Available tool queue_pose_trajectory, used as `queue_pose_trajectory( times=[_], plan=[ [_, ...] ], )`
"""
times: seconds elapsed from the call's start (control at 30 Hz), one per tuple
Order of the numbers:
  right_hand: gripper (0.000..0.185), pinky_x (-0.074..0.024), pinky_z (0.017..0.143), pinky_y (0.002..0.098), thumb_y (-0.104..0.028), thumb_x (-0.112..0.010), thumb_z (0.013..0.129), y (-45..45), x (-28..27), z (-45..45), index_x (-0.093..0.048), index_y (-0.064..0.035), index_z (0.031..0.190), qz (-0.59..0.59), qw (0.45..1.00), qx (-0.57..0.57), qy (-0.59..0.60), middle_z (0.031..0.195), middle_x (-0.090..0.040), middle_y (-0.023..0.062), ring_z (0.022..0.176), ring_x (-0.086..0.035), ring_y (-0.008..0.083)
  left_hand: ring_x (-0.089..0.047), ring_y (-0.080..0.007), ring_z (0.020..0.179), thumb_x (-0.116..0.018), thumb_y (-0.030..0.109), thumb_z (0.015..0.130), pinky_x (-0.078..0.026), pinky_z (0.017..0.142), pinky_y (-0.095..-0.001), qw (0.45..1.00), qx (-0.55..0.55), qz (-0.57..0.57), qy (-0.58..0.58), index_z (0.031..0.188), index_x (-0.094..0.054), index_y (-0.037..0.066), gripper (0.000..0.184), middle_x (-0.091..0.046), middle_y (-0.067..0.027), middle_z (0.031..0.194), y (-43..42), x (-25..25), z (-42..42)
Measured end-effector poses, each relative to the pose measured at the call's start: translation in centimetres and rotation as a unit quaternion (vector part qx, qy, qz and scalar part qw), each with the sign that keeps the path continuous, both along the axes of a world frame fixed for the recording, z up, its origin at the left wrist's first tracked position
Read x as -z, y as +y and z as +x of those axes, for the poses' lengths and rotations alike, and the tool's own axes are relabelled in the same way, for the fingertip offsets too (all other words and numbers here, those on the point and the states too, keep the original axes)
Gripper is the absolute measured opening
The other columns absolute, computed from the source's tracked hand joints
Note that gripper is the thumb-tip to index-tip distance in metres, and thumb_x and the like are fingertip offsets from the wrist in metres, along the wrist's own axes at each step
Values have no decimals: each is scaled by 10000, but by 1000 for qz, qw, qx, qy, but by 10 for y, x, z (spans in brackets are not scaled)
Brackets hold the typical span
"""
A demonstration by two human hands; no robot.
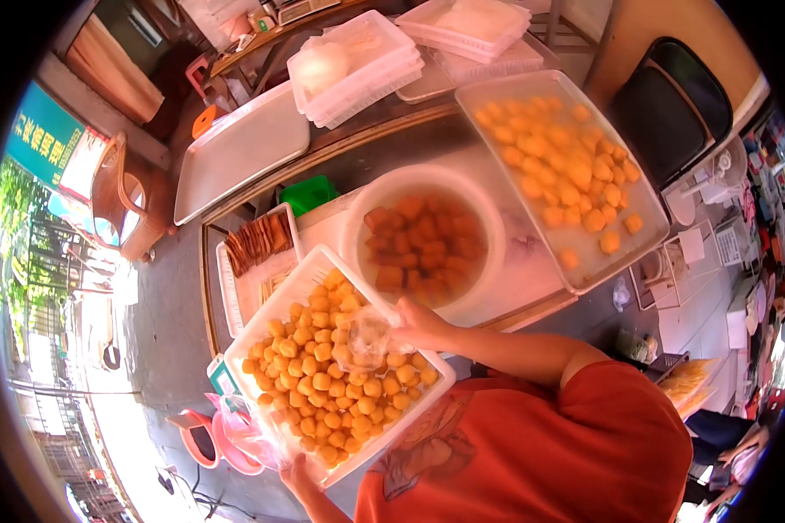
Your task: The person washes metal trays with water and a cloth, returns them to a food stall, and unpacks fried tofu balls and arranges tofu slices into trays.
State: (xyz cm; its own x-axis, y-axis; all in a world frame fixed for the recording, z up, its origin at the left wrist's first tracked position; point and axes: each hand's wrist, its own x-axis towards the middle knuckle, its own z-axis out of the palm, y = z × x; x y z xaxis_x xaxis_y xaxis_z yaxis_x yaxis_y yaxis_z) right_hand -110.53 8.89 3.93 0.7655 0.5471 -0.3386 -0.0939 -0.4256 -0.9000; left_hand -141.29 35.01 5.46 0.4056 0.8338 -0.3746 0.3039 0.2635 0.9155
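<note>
My right hand [422, 326] reaches over a white plastic basket [440, 376] full of round golden balls [323, 380], which look like fried tofu puffs or fish balls. Its fingers are closed on a clear plastic piece [365, 340] above the balls; whether that is a bag or a tub I cannot tell. At the basket's lower rim my left hand [298, 478] grips the edge, its fingers partly hidden. A translucent pink bag [245, 433] hangs beside this hand. The basket sits slanted at the near side of the table.
A white tub [351, 228] holds brown blocks [423, 240] in liquid. To its right stands a metal tray [556, 272] of yellow balls in liquid. Brown strips [259, 244] lie in a white tray at left. Behind are a bare metal tray [240, 157] and stacked white baskets [358, 65].
</note>
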Motion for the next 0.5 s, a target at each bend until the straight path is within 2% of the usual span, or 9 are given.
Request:
queue_pose_trajectory(
  times=[0.03,0.13,0.2,0.23,0.3,0.37,0.43,0.5],
  plan=[
    [466,-431,639,362,-269,-650,723,-2,-2,2,-450,42,1008,2,1000,-24,18,849,-563,173,759,-558,246,-556,-209,872,-516,-38,713,-457,749,-288,1000,3,2,24,1162,-451,-63,455,-547,-129,1028,4,1,-1],
    [544,-434,776,343,-319,-623,792,-14,-19,13,-419,53,1133,26,987,-150,45,993,-547,168,932,-538,230,-553,-200,846,-491,-59,692,-454,742,-279,1000,-5,9,8,1163,-444,-46,473,-548,-115,1016,-2,1,3],
    [626,-358,940,329,-329,-626,807,-29,11,16,-362,45,1234,128,978,-148,-71,1165,-468,156,1116,-442,230,-551,-199,843,-487,-64,686,-453,744,-280,1000,5,4,13,1178,-429,-33,496,-545,-111,1020,8,18,-8],
    [595,-376,905,342,-303,-640,791,-35,33,28,-387,32,1214,149,975,-79,-147,1162,-470,167,1081,-464,242,-550,-199,842,-485,-66,683,-453,745,-280,1000,12,3,16,1186,-421,-26,508,-544,-109,1022,12,25,-12],
    [532,-392,864,355,-245,-640,763,-59,58,56,-418,27,1162,92,957,124,-246,1092,-497,163,1017,-488,258,-550,-199,844,-485,-67,684,-453,745,-280,1000,0,-5,-12,1191,-419,-17,513,-541,-107,1033,13,27,-14],
    [471,-408,823,368,-187,-640,735,-97,81,86,-448,23,1110,-23,884,316,-344,1022,-524,159,953,-512,273,-549,-199,850,-486,-68,686,-453,746,-281,1000,-10,-5,-19,1195,-415,-11,517,-538,-106,1043,12,33,-17],
    [427,-418,804,372,-159,-630,735,-136,113,109,-467,22,1086,-181,800,393,-416,995,-543,159,925,-528,278,-547,-199,858,-487,-69,688,-452,750,-281,1000,-18,3,-6,1199,-412,-8,520,-536,-108,1053,13,39,-20],
    [404,-420,810,367,-165,-615,759,-150,127,121,-473,22,1088,-120,867,403,-266,1000,-553,160,936,-532,280,-544,-199,871,-489,-71,692,-450,757,-284,999,-41,-14,14,1209,-404,-7,528,-536,-111,1056,23,53,-32]
  ],
)
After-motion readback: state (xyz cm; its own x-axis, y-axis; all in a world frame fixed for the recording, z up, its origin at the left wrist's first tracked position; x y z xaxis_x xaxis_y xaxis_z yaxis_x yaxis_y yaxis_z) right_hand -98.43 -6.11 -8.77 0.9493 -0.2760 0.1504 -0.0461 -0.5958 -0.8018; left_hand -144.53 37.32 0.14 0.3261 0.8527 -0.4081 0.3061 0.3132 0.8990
